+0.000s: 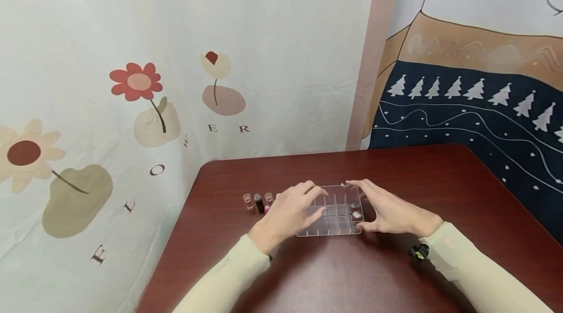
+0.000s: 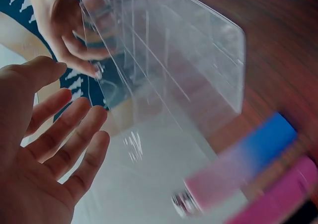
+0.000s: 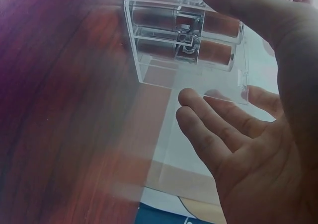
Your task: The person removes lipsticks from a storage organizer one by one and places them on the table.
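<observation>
A clear plastic organizer box (image 1: 326, 227) with several compartments stands on the table in front of me. Two round, clear-bodied tubes (image 1: 356, 215) stand in its right-end compartments; their glassy sides (image 3: 213, 52) show in the right wrist view. My left hand (image 1: 288, 210) hovers over the box's left end, fingers spread and loosely bent (image 2: 64, 154), holding nothing. At the opposite end is my right hand (image 1: 391, 208), thumb by the near right corner and fingers reaching to the far corner. Those fingers (image 3: 213, 134) look nearly straight alongside the clear wall.
Left of the box stand several small cosmetic tubes (image 1: 249, 203), partly hidden by my left hand. Among them are a blue-to-pink tube (image 2: 243, 159) and a magenta one (image 2: 283, 194). The reddish-brown table (image 1: 272, 171) meets printed cloth hangings (image 1: 281, 58) behind.
</observation>
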Tool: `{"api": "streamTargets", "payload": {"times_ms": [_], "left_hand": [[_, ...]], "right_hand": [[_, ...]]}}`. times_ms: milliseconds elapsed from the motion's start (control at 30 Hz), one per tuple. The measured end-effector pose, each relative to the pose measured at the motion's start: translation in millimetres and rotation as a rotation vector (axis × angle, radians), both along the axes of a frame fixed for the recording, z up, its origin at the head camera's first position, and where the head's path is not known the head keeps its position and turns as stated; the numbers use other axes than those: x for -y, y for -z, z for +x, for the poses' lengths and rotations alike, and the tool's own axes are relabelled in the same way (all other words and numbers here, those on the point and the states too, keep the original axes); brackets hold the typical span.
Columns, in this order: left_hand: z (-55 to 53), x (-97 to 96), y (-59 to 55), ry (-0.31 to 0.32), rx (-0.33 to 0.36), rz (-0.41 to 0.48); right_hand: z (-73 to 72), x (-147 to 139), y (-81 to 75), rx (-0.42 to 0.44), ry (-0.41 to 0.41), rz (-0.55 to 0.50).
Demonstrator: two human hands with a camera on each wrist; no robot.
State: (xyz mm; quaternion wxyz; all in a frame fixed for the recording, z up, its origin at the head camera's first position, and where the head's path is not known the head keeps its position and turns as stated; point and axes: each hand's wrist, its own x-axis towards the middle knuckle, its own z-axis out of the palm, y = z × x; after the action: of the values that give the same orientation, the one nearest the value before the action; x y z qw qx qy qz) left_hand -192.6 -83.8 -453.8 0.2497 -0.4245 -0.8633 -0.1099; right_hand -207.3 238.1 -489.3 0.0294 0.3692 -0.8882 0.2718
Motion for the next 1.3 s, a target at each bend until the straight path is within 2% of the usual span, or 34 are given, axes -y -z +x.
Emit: {"api": "streamTargets", "payload": {"times_ms": [167, 433, 633, 867, 1100, 1300], "left_hand": [[-4.4, -23.0, -0.2, 0.015, 0.022, -0.05], [-12.2, -57.6, -0.7, -0.026, 0.11, -0.151], [-16.5, -75.7, 2.8, -0.049, 0.13, -0.21], [-16.6, -83.8, 5.0, -0.075, 0.17, -0.228], [-15.5, -83.5, 7.4, -0.057, 0.208, -0.201], [-14.1, -81.6, 5.8, -0.047, 0.211, -0.174]], "right_hand": [[-0.6, 1.0, -0.4, -0.019, -0.008, -0.001], [0.6, 1.3, -3.1, -0.031, 0.001, 0.013], [1.3, 1.4, -1.0, -0.074, -0.015, 0.0], [2.4, 1.2, -0.2, -0.062, -0.009, 0.005], [3.4, 0.9, 0.8, -0.049, -0.007, -0.005], [2.9, 1.3, 2.3, -0.045, 0.002, -0.008]]}}
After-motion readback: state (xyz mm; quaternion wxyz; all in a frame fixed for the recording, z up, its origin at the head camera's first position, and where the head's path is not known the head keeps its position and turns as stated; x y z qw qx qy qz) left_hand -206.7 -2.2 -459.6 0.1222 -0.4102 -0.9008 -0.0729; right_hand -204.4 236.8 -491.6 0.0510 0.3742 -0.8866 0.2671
